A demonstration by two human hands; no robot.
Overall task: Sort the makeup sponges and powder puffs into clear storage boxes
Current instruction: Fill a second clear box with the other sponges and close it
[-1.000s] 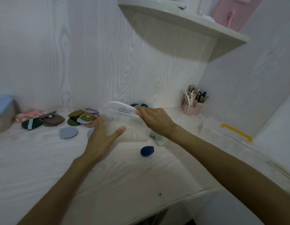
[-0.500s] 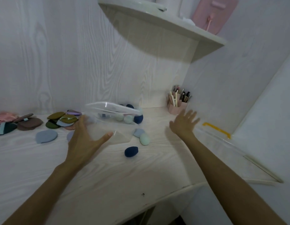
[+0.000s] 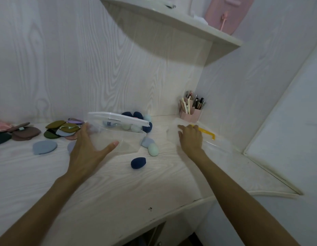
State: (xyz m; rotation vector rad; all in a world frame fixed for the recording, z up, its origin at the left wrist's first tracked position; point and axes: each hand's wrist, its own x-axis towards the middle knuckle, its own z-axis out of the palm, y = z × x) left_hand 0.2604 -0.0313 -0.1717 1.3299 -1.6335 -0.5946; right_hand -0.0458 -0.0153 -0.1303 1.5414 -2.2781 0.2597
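A clear storage box [image 3: 129, 142] with a tilted lid [image 3: 118, 118] stands mid-table. My left hand [image 3: 86, 148] grips its left end, thumb across the front wall. My right hand [image 3: 191, 141] has its fingers curled over the near corner of a second clear box [image 3: 218, 144] with a yellow handle [image 3: 207, 133]. Loose egg-shaped sponges lie near the first box: a navy one [image 3: 138, 162], a mint one [image 3: 153, 149], a grey-blue one [image 3: 146, 141], and several more behind it [image 3: 136, 115]. Flat powder puffs [image 3: 65, 128] are piled at the left, with a blue puff [image 3: 45, 147] apart.
A pink holder of brushes [image 3: 190, 114] stands in the back corner. A corner shelf [image 3: 172, 29] juts out overhead. Brown and dark puffs [image 3: 24, 133] lie at the far left. The table's front edge [image 3: 172, 212] curves toward the right wall.
My right hand left the first box's lid, swung right with fingers spread, and now has hold of the yellow-handled box. My left hand has stayed on the first box.
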